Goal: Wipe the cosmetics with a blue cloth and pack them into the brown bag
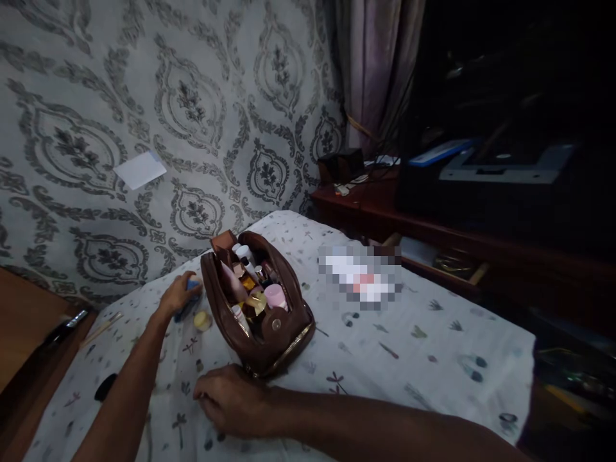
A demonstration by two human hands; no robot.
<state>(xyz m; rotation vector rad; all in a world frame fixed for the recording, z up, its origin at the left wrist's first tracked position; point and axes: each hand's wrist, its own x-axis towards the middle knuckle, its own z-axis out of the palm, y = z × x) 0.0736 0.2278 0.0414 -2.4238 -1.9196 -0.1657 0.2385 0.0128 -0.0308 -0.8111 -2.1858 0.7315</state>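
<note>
Resting on a white printed cloth (385, 372), the right hand (231, 401) lies near, just in front of a brown bag, its fingers loosely curled and its palm turned from view; whether it holds anything cannot be told. A black object (106, 387), partly covered by the left forearm, lies on the near left. Farther along that side, the left hand (180, 295) has its fingers partly closed on a blue object (194, 283), which shows past the fingertips beside the bag; a small pale-yellow round container (202, 321) sits between that hand and the bag's near end.

The brown leather-look toiletry bag (289, 333) stands upright in the middle of the cloth, its mouth wide, its sides trimmed with gold-toned zips and its near flap bearing a round snap. Packed inside are a pink-lidded jar (275, 296), a gold-toned item (257, 301), an amber bottle (248, 282), a pale pink tube (233, 282) and, at the far end, a white-capped bottle (244, 253). To its right, a white and pink item is pixelated.

Beyond, an open drawer (479, 274) in the dark red desk (366, 199) contains something pale and a yellowish bundle. Farthest left, a white card (139, 170) shows against the gray damask-patterned wallpaper (192, 102).
</note>
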